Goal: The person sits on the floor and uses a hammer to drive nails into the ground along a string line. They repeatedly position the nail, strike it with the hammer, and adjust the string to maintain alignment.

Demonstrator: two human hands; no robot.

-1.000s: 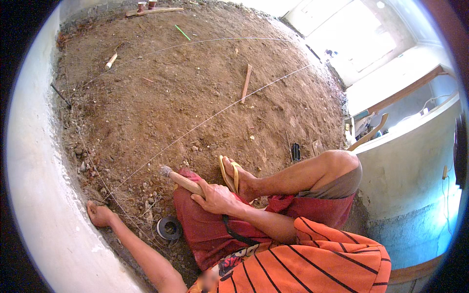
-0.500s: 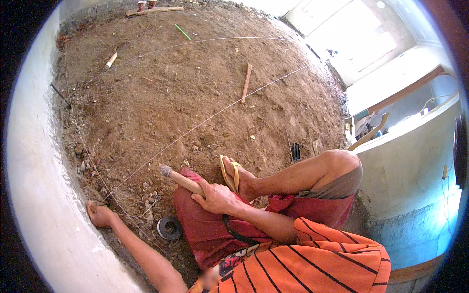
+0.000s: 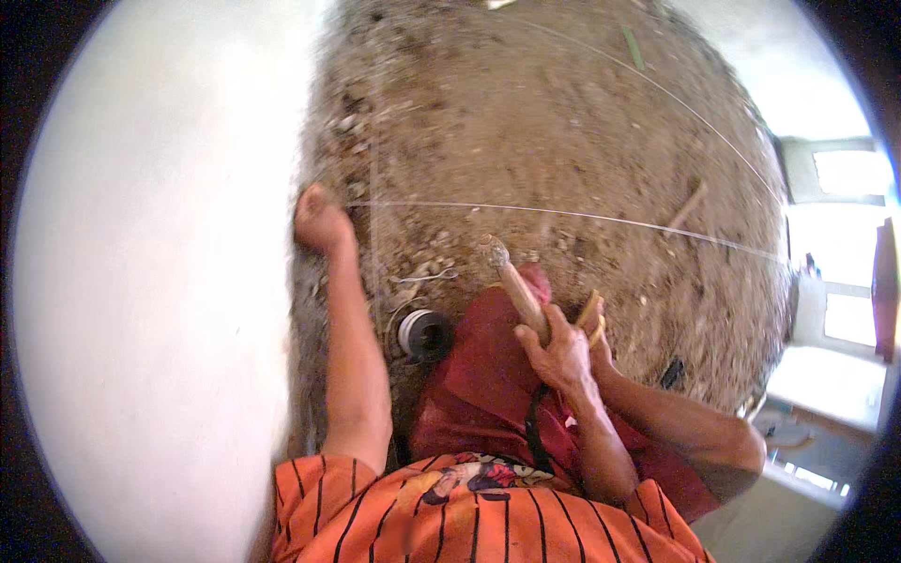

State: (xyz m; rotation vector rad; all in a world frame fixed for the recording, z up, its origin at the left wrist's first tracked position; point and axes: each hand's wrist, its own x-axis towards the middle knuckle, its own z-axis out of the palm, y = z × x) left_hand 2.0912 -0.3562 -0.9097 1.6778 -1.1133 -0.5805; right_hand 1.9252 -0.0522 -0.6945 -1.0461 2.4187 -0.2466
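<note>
My right hand is closed around a thick wooden-handled tool with a rough greyish end pointing away from me. It is held over my bent knee in dark red cloth. My left hand is curled low against the foot of the white wall; it is blurred, and what its fingers hold is hidden. A taut white string runs from beside that hand across the dirt to the right. On the ground between my arms lies a black and white spool, with loose cord near it.
The white wall rises close on my left. Brown dirt floor with small stones stretches ahead. A wood strip and a green strip lie farther off. A small black object rests right of my foot in a yellow sandal.
My view has swung left, so the wall fills more of it and the string looks more level. Both hands keep their closed poses, the right still gripping the wooden-handled tool.
</note>
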